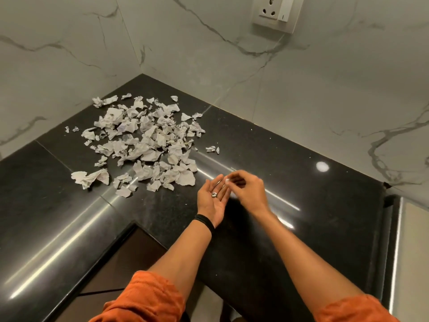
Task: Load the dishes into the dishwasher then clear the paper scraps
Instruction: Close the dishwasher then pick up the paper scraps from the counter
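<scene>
scraps of torn, crumpled paper (pixel 144 140) lie in a loose heap on the black countertop (pixel 301 182), in the inner corner where the two marble walls meet, with a few strays just off its right and left edges. no dishes or dishwasher show, so the work looks to be at the paper-clearing stage. the left hand (pixel 210 203) is held palm up just off the heap's near right edge, fingers relaxed and pointing away toward the back wall. it likely serves as a tray, since one tiny scrap (pixel 214 194) sits in its hollow. the right hand (pixel 248 191) hangs over the left fingertips with its fingers bent and drawn together, probably to drop in small bits. blur hides whether it pinches anything, so i cannot tell. the heap has no single heading. its spread seems slightly longer from the wall corner out toward the front edge, and each piece lies at its own angle. the scrap in the palm is too small to show a long axis.
</scene>
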Demonstrator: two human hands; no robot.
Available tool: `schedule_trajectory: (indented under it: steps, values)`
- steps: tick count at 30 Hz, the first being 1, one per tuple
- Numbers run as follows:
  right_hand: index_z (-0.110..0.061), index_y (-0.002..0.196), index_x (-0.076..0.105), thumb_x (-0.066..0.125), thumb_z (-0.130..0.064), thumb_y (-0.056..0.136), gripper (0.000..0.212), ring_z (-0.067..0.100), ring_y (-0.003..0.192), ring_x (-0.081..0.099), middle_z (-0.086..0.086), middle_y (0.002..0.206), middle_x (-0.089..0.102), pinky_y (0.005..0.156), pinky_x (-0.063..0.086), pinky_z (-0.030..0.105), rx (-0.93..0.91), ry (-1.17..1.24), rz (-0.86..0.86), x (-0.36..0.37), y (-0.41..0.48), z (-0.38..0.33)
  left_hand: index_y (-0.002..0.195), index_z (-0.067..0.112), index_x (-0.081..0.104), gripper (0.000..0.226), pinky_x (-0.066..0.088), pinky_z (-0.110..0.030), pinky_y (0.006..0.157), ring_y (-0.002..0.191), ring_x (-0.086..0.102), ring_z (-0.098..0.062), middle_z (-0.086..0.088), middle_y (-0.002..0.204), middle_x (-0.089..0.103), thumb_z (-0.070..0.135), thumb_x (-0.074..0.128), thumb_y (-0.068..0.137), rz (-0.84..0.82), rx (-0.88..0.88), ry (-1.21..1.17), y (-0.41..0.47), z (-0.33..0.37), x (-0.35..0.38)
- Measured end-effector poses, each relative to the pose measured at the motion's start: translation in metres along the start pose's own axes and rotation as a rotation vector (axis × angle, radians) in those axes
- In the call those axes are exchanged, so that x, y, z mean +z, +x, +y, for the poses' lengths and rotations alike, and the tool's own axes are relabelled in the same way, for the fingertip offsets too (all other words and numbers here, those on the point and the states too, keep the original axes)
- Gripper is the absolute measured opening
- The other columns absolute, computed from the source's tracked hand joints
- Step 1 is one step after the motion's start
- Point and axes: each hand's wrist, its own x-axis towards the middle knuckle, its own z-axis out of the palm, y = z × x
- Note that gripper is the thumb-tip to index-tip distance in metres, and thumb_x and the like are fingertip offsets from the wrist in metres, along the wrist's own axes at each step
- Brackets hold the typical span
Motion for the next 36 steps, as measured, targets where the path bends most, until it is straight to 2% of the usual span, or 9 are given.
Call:
schedule_trajectory:
  steps: [4, 8, 14, 16, 19, 22, 24, 29, 36]
  values:
    - [-0.031, 0.098, 0.075, 0.078, -0.016, 0.084, 0.021, 0.001, 0.089, 0.070, -0.011, 0.095, 0.076, 0.084, 0.056, 0.024, -0.031, -0.024, -0.076, 0.045, -0.016, -0.030, 0.122, -0.003, 0.062, 0.051, 0.052, -0.039, 0.088, 0.106, 0.066, -0.031, -0.021, 0.118, 0.069, 0.033, 0.028, 0.109, -0.033, -0.013, -0.049, 0.003, 0.026, -0.008]
    - [-0.028, 0.108, 0.076, 0.074, -0.019, 0.087, 0.023, 0.005, 0.100, 0.068, -0.009, 0.106, 0.076, 0.095, 0.054, 0.027, -0.056, -0.117, -0.117, 0.071, -0.016, -0.055, 0.113, -0.006, 0.062, 0.051, 0.052, -0.039, 0.091, 0.114, 0.064, -0.034, -0.026, 0.116, 0.067, 0.032, 0.029, 0.109, -0.067, -0.033, -0.126, 0.007, 0.055, -0.023]
    - [-0.029, 0.098, 0.075, 0.071, -0.013, 0.086, 0.020, -0.006, 0.085, 0.063, -0.019, 0.091, 0.071, 0.077, 0.049, 0.015, -0.092, -0.160, -0.005, 0.098, 0.008, -0.080, 0.107, -0.001, 0.068, 0.044, 0.053, -0.033, 0.086, 0.094, 0.068, -0.026, -0.018, 0.108, 0.069, 0.032, 0.040, 0.105, -0.053, -0.025, -0.150, 0.016, 0.100, -0.063]
    - [-0.023, 0.109, 0.073, 0.069, -0.013, 0.088, 0.024, -0.001, 0.096, 0.062, -0.011, 0.105, 0.071, 0.087, 0.050, 0.022, -0.055, -0.256, 0.016, 0.106, 0.022, -0.075, 0.114, -0.004, 0.064, 0.042, 0.056, -0.038, 0.090, 0.106, 0.070, -0.031, -0.023, 0.114, 0.070, 0.031, 0.042, 0.106, -0.029, -0.016, -0.139, 0.012, 0.114, -0.074]
    - [-0.018, 0.131, 0.063, 0.065, -0.012, 0.090, 0.042, 0.018, 0.124, 0.055, -0.001, 0.133, 0.062, 0.107, 0.042, 0.033, -0.032, -0.470, -0.120, 0.122, 0.037, -0.061, 0.116, -0.006, 0.063, 0.043, 0.054, -0.042, 0.097, 0.114, 0.067, -0.035, -0.026, 0.120, 0.068, 0.032, 0.044, 0.106, -0.015, -0.022, -0.161, 0.008, 0.134, -0.091]
    - [-0.017, 0.137, 0.059, 0.063, -0.012, 0.092, 0.046, 0.023, 0.130, 0.050, 0.001, 0.139, 0.059, 0.110, 0.034, 0.032, -0.037, -0.616, -0.209, 0.142, 0.035, -0.045, 0.113, -0.006, 0.064, 0.043, 0.052, -0.043, 0.101, 0.117, 0.065, -0.035, -0.026, 0.123, 0.067, 0.032, 0.045, 0.105, 0.009, -0.010, -0.173, 0.011, 0.151, -0.109]
    - [-0.016, 0.131, 0.063, 0.063, -0.014, 0.093, 0.038, 0.025, 0.125, 0.052, 0.001, 0.133, 0.062, 0.107, 0.035, 0.031, -0.053, -0.651, -0.165, 0.151, 0.029, -0.036, 0.113, -0.006, 0.064, 0.042, 0.052, -0.043, 0.100, 0.116, 0.065, -0.036, -0.026, 0.124, 0.066, 0.031, 0.045, 0.105, 0.015, -0.002, -0.167, 0.011, 0.160, -0.116]
    - [-0.014, 0.096, 0.072, 0.062, -0.014, 0.096, 0.010, 0.022, 0.097, 0.057, -0.001, 0.100, 0.066, 0.085, 0.047, 0.033, -0.097, -0.628, -0.015, 0.156, 0.016, -0.033, 0.110, -0.006, 0.065, 0.042, 0.054, -0.042, 0.097, 0.116, 0.066, -0.036, -0.027, 0.125, 0.065, 0.032, 0.045, 0.106, 0.005, 0.005, -0.153, 0.012, 0.173, -0.128]
    - [-0.018, 0.092, 0.069, 0.071, -0.016, 0.090, 0.003, 0.013, 0.095, 0.057, -0.008, 0.101, 0.062, 0.079, 0.041, 0.021, -0.044, -0.482, 0.189, 0.148, -0.002, -0.048, 0.116, -0.005, 0.063, 0.038, 0.059, -0.039, 0.090, 0.113, 0.068, -0.034, -0.026, 0.126, 0.065, 0.028, 0.048, 0.105, -0.006, -0.008, -0.136, 0.010, 0.172, -0.125]
